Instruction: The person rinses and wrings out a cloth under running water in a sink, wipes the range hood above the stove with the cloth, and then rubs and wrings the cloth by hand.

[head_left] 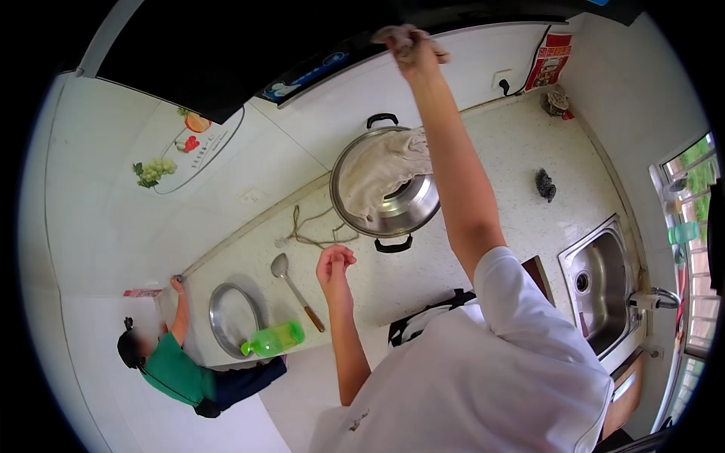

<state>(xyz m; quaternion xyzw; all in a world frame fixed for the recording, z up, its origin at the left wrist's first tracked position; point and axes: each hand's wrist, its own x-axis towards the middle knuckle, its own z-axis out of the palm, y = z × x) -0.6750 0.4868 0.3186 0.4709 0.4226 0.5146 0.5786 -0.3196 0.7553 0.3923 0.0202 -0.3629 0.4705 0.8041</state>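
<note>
My right hand (pixel 414 57) is raised to the lower edge of the black range hood (pixel 317 64), closed on a greyish cloth (pixel 400 39). Below it, a steel pot (pixel 400 211) with black side handles stands on the counter. A second beige cloth (pixel 377 172) drapes over the pot's lid, and my right forearm partly covers the pot's right side. My left hand (pixel 336 266) hovers in front of the pot with its fingers curled in and nothing visible in them. Nearest to it are a loose string (pixel 310 229) and a spatula (pixel 294 291) with a wooden handle.
A round metal pan (pixel 232 318) and a green bottle (pixel 276 340) lie at the counter's left end. A person (pixel 177 370) in a green shirt touches the counter corner there. To the right are a small dark bundle (pixel 544 185) and the sink (pixel 604 291).
</note>
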